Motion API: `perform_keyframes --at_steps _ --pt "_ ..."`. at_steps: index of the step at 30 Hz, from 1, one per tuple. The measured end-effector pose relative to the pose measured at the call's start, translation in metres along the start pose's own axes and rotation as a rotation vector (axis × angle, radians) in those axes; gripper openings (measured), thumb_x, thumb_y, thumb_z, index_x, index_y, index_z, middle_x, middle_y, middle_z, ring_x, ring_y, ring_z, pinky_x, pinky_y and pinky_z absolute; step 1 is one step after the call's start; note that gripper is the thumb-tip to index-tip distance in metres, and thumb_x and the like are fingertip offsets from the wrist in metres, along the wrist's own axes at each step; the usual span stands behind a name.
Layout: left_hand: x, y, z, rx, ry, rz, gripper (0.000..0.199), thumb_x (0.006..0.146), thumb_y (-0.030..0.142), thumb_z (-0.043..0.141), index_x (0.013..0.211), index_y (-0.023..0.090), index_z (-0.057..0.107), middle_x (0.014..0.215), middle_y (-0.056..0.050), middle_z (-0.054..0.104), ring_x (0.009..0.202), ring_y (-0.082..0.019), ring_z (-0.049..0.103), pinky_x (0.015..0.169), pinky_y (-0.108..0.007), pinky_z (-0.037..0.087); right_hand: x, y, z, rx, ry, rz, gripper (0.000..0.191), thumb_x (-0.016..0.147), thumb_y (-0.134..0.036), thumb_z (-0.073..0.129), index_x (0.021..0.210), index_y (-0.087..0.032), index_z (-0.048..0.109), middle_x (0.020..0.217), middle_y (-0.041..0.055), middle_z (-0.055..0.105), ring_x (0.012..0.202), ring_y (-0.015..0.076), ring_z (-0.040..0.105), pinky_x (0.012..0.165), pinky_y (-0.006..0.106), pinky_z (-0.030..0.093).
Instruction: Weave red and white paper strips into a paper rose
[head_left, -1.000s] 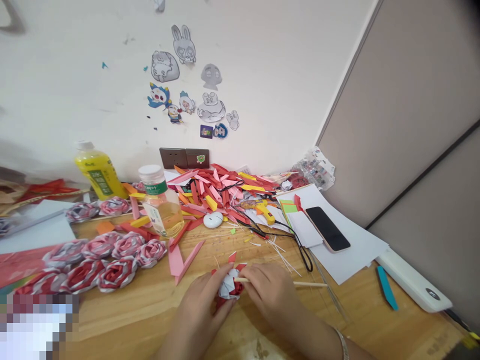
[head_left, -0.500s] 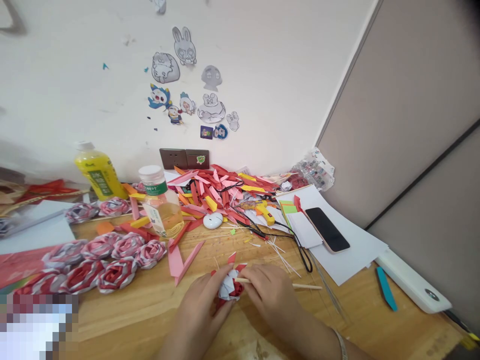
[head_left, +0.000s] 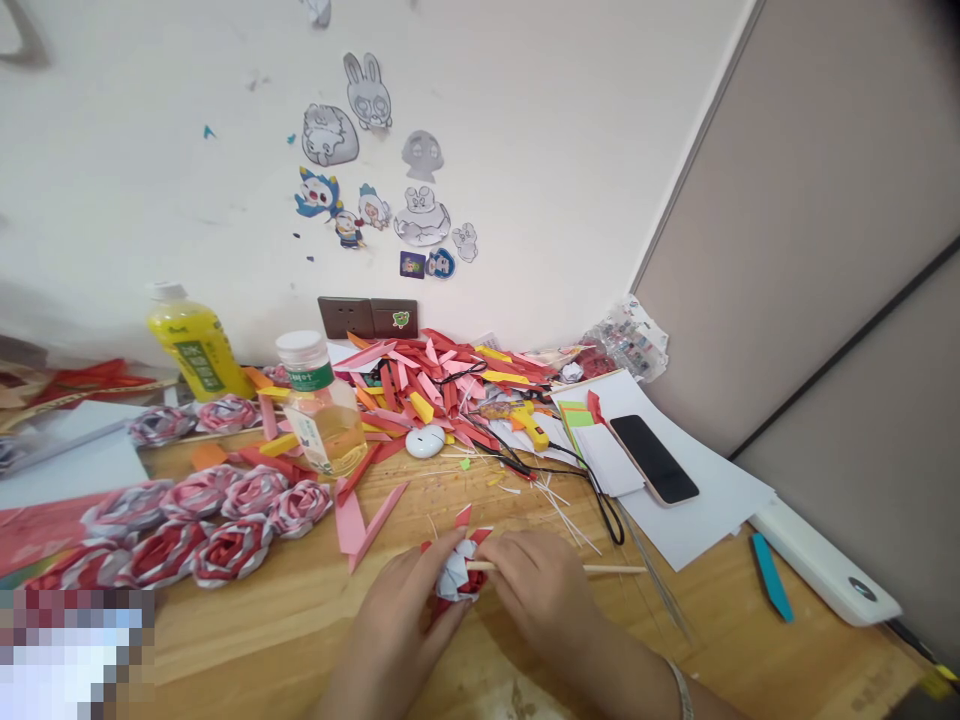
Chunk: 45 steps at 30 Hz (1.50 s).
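At the near side of the table (head_left: 300, 645), the left hand's (head_left: 401, 605) grip wraps a paper flower (head_left: 452, 577); just right, the right hand (head_left: 536, 590) pinches a stick (head_left: 616, 570) running left to right, left tip at the flower, contact unclear.

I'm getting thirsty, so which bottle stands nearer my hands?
The clear bottle with amber liquid; the bright yellow bottle stands farther left and back.
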<state>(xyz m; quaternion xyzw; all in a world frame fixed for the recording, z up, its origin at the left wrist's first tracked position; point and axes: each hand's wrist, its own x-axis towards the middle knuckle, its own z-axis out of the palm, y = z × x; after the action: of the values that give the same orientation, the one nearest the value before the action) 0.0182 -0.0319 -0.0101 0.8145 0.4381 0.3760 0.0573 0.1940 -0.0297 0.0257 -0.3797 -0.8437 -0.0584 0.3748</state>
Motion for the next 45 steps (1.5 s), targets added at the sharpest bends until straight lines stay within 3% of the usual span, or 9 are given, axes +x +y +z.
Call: perform_keyframes --at_steps 10,19,30,45 --pt "0.0045 0.0047 -0.007 0.116 0.047 0.107 0.034 0.091 0.037 0.044 0.119 0.019 0.049 0.084 -0.006 0.071 0.072 -0.019 0.068 0.062 -0.028 0.056 0.0021 0.0005 -0.0015 -0.027 0.053 -0.051 0.042 0.1 -0.025 0.025 0.08 -0.016 0.061 0.061 0.0025 0.061 0.052 0.0148 0.052 0.049 0.029 0.03" --pt "0.0059 0.007 -0.0064 0.158 0.065 0.143 0.034 0.09 0.032 0.045 0.12 0.016 0.049 0.078 -0.006 0.068 0.069 -0.019 0.066 0.061 -0.029 0.054 -0.0003 -0.001 0.0002 -0.116 0.084 -0.073 0.034 0.096 -0.016 0.03 0.076 -0.016 0.058 0.059 0.0025 0.057 0.052 0.0159 0.048 0.049 0.029 0.027" --pt "0.0033 0.0055 -0.0049 0.158 0.074 0.162 0.033 0.091 0.031 0.043 0.12 0.015 0.049 0.077 -0.007 0.067 0.067 -0.019 0.065 0.06 -0.03 0.054 -0.0036 0.0043 0.0014 -0.177 0.057 -0.109 0.031 0.096 -0.015 0.031 0.083 -0.016 0.058 0.062 0.0026 0.058 0.052 0.0169 0.047 0.052 0.03 0.023" --pt "0.0045 0.0067 -0.0068 0.144 0.064 0.165 0.034 0.092 0.035 0.041 0.119 0.016 0.049 0.078 -0.006 0.068 0.069 -0.019 0.067 0.061 -0.028 0.054 -0.0016 0.0005 -0.0003 -0.175 0.079 -0.062 0.033 0.097 -0.018 0.032 0.076 -0.016 0.057 0.059 0.0018 0.056 0.052 0.0161 0.047 0.05 0.029 0.025"
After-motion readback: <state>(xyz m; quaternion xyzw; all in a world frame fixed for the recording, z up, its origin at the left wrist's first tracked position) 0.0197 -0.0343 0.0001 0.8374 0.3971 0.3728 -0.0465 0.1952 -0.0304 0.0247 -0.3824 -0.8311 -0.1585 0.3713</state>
